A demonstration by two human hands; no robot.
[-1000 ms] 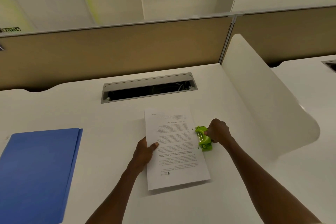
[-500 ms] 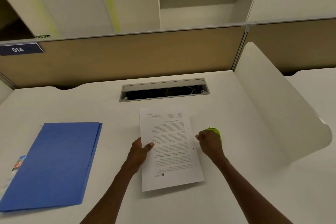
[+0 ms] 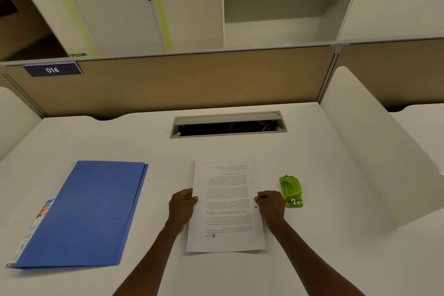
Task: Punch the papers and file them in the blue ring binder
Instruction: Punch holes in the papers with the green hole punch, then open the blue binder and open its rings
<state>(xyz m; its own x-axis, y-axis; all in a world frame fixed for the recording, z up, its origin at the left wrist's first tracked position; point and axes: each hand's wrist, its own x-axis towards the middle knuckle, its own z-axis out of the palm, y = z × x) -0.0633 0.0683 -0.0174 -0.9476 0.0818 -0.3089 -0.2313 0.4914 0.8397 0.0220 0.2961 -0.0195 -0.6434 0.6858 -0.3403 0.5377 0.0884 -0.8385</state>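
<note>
A stack of printed white papers [image 3: 225, 209] lies on the white desk [image 3: 312, 259] in front of me, text upside down, with two punched holes along its right edge. My left hand [image 3: 181, 206] pinches the left edge of the papers. My right hand [image 3: 270, 203] grips their right edge. The small green hole punch [image 3: 291, 190] rests on the desk just right of my right hand, apart from it. The blue ring binder [image 3: 81, 216] lies closed and flat at the left of the desk.
A grey cable slot [image 3: 228, 125] is set into the desk behind the papers. White curved side dividers [image 3: 374, 151] stand at right and left, and a beige partition [image 3: 182, 81] closes the back.
My right hand has let go of the green punch and taken the papers' right edge. The punch now sits apart from the papers. The camera has tilted up.
</note>
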